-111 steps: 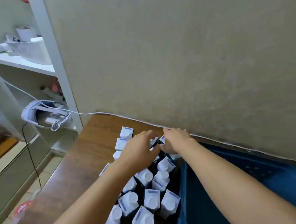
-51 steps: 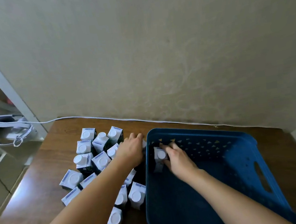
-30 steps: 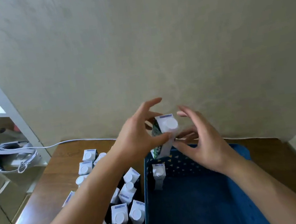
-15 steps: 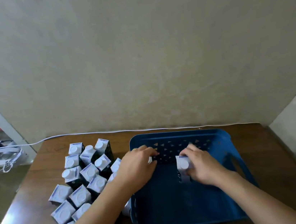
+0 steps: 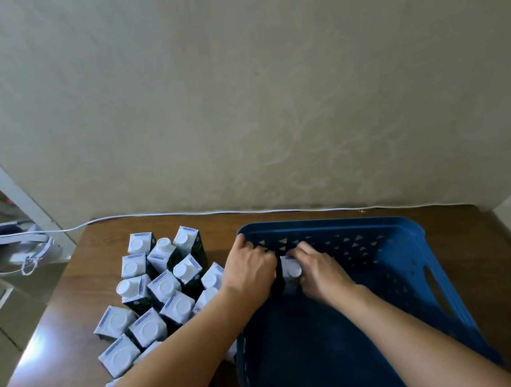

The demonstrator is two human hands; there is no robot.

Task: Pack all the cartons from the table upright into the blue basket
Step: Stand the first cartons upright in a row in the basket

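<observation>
The blue basket (image 5: 412,227) sits on the right of the brown table (image 5: 86,317). Both my hands are inside its far left corner. My right hand (image 5: 322,273) grips an upright carton (image 5: 291,270) with a white cap and a dark side. My left hand (image 5: 250,269) curls over the spot right beside it, against the basket's left wall. A dark carton side shows under its fingers; the rest is hidden. Several more cartons (image 5: 163,289) stand upright in a cluster on the table left of the basket, partly under my left forearm.
A white cable (image 5: 185,213) runs along the table's back edge against the wall. A white headset (image 5: 5,255) lies on a shelf off the table's left side. The basket's floor is bare blue plastic, with a handle slot (image 5: 437,293) in its right wall.
My right hand has slid its carton left across the basket floor until it sits next to my left hand. Earlier, both hands lifted this carton from the table over the basket.
</observation>
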